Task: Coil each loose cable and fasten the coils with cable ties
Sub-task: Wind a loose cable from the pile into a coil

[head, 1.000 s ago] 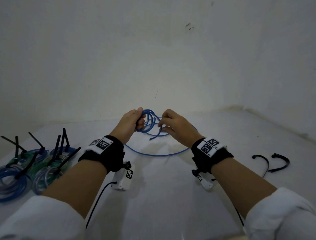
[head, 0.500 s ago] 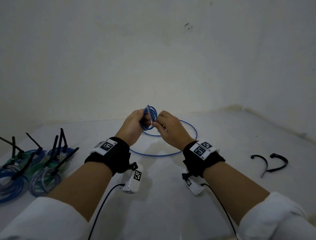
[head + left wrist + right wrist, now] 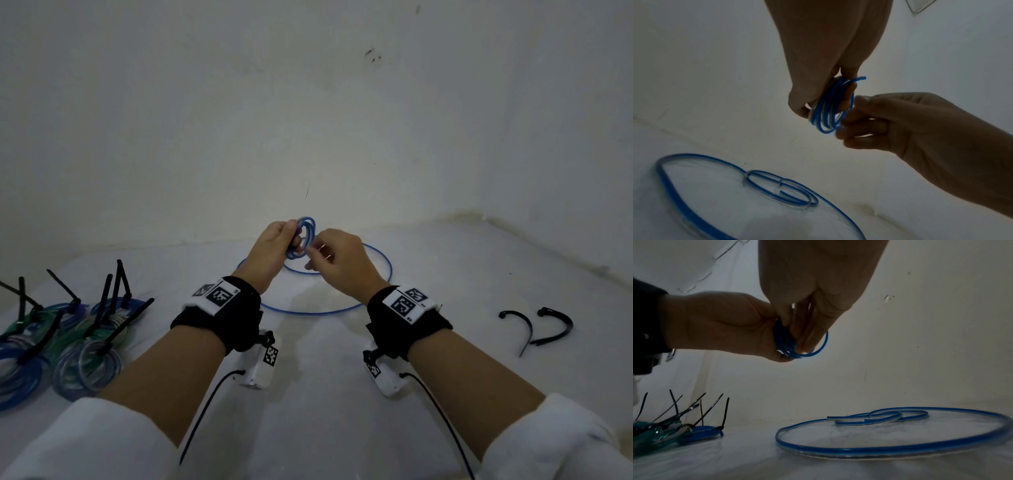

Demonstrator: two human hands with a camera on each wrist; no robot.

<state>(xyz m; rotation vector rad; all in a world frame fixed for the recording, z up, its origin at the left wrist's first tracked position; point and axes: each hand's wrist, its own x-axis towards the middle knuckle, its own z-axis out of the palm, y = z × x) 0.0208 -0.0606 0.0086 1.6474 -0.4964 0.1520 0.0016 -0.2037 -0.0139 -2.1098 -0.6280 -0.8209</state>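
A small coil of blue cable [image 3: 303, 236] stands upright in the air above the white table [image 3: 325, 428]. My left hand [image 3: 274, 245] grips its left side, thumb and fingers curled round the turns [image 3: 830, 107]. From the right, my right hand [image 3: 337, 263] pinches the coil's other side with curled fingertips [image 3: 857, 99]. One cable end sticks out at the coil's top. In the right wrist view the right hand's fingers [image 3: 807, 331] cover much of the coil [image 3: 818, 350]. Two black cable ties [image 3: 524, 329] lie curved on the table at the right.
Under the hands a second blue cable [image 3: 308, 310] lies loose in a wide loop, its ends curled inside it [image 3: 879, 449]. Several tied blue and green coils [image 3: 68, 346] with black tie tails sticking up sit at the left. White walls close the back and right.
The dangling tail seen a second ago is now wound into the coil. Both hands have come closer together, and the coil has turned upright and tighter.
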